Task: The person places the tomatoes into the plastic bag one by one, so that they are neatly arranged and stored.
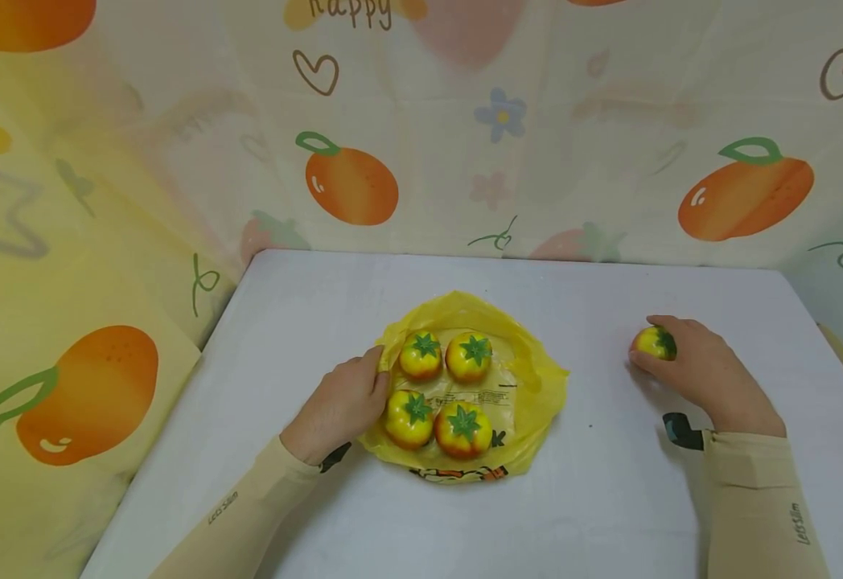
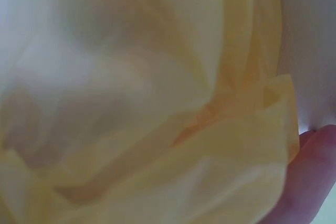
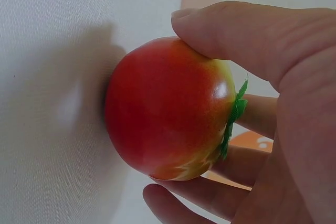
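Note:
A yellow plastic bag [image 1: 537,386] lies spread on the table, its mouth facing up. Several yellow-red toy tomatoes with green leaf tops, one of them a toy tomato [image 1: 462,430] at the front, sit inside it in two rows. My left hand [image 1: 342,406] pinches the bag's left rim; in the left wrist view the crumpled bag [image 2: 236,166] fills most of the picture. On the right, my right hand [image 1: 704,370] grips another toy tomato [image 3: 168,108] between thumb and fingers. Its red underside is at or just above the tabletop; contact is hard to tell.
The white table [image 1: 581,507] has its back edge against a fruit-print cloth [image 1: 429,121]. A yellowish cloth [image 1: 88,265] hangs along the left side. Dark wrist camera mounts show at both cuffs, such as the right mount [image 1: 682,432].

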Available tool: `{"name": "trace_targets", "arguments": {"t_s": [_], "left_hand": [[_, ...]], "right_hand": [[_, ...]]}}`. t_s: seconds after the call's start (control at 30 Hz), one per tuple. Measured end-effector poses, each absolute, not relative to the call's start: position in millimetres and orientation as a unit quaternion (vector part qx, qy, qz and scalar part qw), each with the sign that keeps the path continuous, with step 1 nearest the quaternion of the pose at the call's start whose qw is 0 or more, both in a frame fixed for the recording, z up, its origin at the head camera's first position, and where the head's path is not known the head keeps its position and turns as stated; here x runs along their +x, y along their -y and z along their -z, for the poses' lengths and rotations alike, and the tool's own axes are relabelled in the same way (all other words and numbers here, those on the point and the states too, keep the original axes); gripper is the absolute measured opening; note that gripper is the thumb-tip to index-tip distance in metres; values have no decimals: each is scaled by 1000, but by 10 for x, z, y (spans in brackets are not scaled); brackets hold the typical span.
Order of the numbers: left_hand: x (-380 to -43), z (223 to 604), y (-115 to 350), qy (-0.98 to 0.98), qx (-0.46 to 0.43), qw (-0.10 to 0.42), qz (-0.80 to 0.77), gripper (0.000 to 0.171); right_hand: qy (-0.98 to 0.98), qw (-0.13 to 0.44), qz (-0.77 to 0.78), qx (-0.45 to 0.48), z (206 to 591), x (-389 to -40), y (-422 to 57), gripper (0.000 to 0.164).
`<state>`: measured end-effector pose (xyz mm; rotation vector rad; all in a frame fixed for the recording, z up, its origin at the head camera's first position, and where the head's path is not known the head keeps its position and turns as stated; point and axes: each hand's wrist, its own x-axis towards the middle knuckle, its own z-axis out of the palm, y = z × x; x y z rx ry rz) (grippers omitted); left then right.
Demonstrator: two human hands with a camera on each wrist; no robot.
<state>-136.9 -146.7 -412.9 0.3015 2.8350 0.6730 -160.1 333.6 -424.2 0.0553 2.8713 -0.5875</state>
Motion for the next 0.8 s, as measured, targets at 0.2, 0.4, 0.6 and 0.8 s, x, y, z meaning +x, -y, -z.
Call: {"name": "trace_targets", "arguments": {"t_s": [0.2,0.4,0.6,0.8], "left_hand": [[-1370,4129,1463,-962,99,111,-229,55],[-1369,4121,1456,-962,94,116,-229,56],[-1368,4112,1453,-963,93,116,-227,56],[-1367,4110,1455,-962,96,115,-227,56]], "right_hand": [[-975,103,197,19,4243,-1603,-3335,84],[-975,100,197,13,4237,-1608,-3331,84],[-975,97,201,13,4182,-1598,-3261,84],[-974,88,207,-2,4070,-1578,-3131,81]]}}
